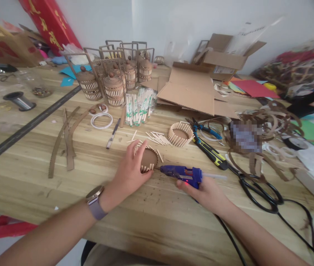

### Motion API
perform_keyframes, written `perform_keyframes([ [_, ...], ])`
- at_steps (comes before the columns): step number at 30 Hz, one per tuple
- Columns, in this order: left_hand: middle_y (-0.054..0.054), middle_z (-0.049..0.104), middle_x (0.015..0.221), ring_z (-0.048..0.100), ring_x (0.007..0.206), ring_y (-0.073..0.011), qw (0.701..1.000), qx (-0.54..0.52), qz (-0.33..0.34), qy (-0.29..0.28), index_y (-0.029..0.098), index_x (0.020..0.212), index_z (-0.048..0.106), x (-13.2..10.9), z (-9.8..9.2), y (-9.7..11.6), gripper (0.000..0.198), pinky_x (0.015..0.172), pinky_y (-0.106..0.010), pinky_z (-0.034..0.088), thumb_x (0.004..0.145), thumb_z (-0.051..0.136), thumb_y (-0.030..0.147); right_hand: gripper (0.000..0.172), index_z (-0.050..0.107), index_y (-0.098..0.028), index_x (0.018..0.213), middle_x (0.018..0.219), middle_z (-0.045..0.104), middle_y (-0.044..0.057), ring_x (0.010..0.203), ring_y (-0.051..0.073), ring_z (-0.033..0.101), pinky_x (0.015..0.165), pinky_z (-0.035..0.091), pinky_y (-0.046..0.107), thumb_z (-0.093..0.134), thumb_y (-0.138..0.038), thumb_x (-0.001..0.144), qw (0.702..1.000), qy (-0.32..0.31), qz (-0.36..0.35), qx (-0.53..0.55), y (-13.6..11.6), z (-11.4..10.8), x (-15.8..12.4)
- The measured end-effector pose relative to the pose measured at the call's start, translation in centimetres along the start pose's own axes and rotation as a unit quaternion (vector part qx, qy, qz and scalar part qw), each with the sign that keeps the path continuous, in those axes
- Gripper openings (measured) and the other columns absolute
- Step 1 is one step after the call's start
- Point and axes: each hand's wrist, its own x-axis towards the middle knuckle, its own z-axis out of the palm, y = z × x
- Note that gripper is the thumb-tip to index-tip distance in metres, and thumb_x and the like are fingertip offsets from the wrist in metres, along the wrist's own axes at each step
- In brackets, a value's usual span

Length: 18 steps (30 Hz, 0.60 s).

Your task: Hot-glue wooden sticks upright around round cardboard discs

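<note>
My left hand point(131, 162) curls round the left side of a small round cardboard basket point(149, 158), part of whose rim carries short wooden sticks. The fingers hide its left wall. In my right hand point(205, 194) is a blue glue gun point(183, 174) with a red light lit and a clear glue stick out of its back. Its nozzle points left, close to the basket's lower right rim; whether they touch I cannot tell. Loose wooden sticks point(158, 138) lie just behind the basket. Beside them sits a second round basket point(179, 134) ringed with upright sticks.
Lidded stick-sided baskets with handles point(114, 88) stand at the back, before packed sticks point(138, 107). A utility knife point(210, 151), pliers point(208, 130) and black scissors point(260, 194) lie to the right. Cardboard strips point(68, 144) and a craft knife point(113, 133) lie left. The gun's black cord point(230, 240) runs toward the front edge.
</note>
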Motion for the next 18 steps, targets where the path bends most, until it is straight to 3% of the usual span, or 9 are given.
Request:
perform_keyframes([
  [5,-0.019,0.035,0.142,0.038,0.137,-0.0365,1.000,0.000,0.002,-0.001,0.021,0.145,0.027,-0.01,-0.03,0.00,0.087,0.111,-0.056,0.038,0.072,0.073,0.016,0.039,0.072,-0.018,0.099,0.096,0.078,0.008,0.086,0.026,0.071,0.078,0.057,0.036,0.052,-0.049,0.085,1.000,0.004,0.002,-0.018,0.31,0.20,0.07],
  [18,-0.016,0.035,0.142,0.040,0.136,-0.0359,1.000,-0.009,-0.003,-0.002,0.026,0.146,0.025,0.04,-0.14,0.10,0.088,0.109,-0.056,0.040,0.072,0.072,0.016,0.039,0.071,-0.019,0.107,0.105,0.077,0.009,0.096,0.030,0.070,0.087,0.056,0.042,0.054,-0.046,0.086,1.000,0.012,-0.013,-0.014,-0.30,0.31,0.16],
])
